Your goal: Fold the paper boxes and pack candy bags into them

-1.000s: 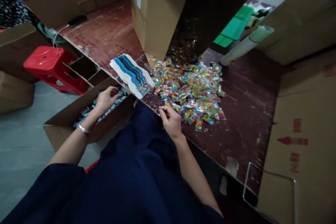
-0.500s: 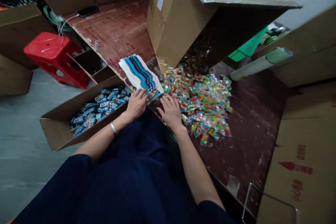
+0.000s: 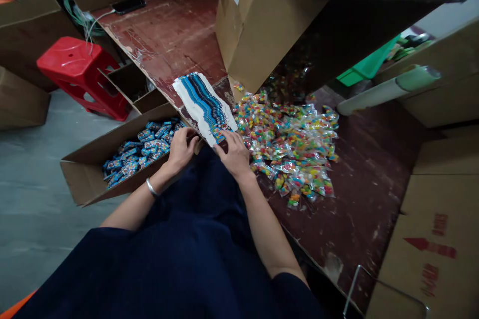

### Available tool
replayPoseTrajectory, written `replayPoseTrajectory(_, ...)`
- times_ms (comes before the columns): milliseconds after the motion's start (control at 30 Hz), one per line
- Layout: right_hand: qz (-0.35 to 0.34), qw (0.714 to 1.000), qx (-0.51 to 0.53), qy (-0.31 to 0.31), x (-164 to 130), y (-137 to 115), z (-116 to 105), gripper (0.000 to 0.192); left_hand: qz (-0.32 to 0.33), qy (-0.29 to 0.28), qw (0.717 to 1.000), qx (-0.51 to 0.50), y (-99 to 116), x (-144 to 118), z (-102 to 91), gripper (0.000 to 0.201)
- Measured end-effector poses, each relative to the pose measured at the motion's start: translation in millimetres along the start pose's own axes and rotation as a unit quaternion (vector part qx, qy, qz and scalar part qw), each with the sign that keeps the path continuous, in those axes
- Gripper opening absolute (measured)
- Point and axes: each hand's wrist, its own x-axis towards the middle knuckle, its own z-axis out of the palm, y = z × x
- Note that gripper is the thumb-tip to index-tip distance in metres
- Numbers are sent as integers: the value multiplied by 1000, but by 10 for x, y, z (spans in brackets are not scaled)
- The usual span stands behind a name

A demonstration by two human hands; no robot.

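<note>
A fanned stack of blue printed paper sleeves (image 3: 204, 102) lies on white backing at the table's near edge. My right hand (image 3: 235, 155) is at the near end of this stack, its fingers bent and thumb pinching around the end sleeve. My left hand (image 3: 181, 150) is beside it, over the inner edge of a long cardboard box (image 3: 84, 182). Its fingers are curled toward the thumb, and whatever may be between them is hidden. Small blue packs (image 3: 140, 149) fill part of that box. To the right of my right hand spreads a pile of clear bags of colourful candy (image 3: 288, 149).
A large carton (image 3: 262, 35) lies open on its side behind the candy. A red stool (image 3: 77, 60) stands at left on the floor, and a phone (image 3: 129, 6) with a cable lies at the far table edge. At right are a roll (image 3: 389, 90), a green bin (image 3: 368, 65) and cartons (image 3: 430, 209).
My left hand has moved off the sleeve stack, left and toward the box. My right hand has shifted left onto the stack's near end. The view has tilted slightly.
</note>
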Motion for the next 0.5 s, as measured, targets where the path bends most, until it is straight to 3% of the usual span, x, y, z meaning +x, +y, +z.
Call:
replayPoseTrajectory(67, -2, 1000, -5, -4, 3, -48, 143, 43, -52, -36, 997, -49, -51, -70, -55, 12)
replayPoseTrajectory(133, 0, 1000, -9, -2, -9, -62, 238, 31, -106, -71, 985, -114, -55, -124, -76, 8)
replayPoseTrajectory(200, -6, 1000, -3, 10, -38, -51, 261, 15, -183, -104, 954, -214, -23, -155, -77, 8)
replayPoseTrajectory(267, -28, 999, 10, 38, -97, -44, 217, 17, -272, -141, 887, -345, 36, -164, -70, 18)
replayPoseTrajectory(400, -115, 984, 29, 131, -353, -140, 38, 22, -376, -243, 701, -555, 184, -145, -33, 35)
replayPoseTrajectory(467, -162, 974, 36, 152, -532, -245, -52, 26, -388, -290, 639, -598, 247, -142, -6, 41)
replayPoseTrajectory(500, -181, 971, 39, 151, -620, -302, -95, 29, -385, -309, 621, -609, 271, -146, 5, 44)
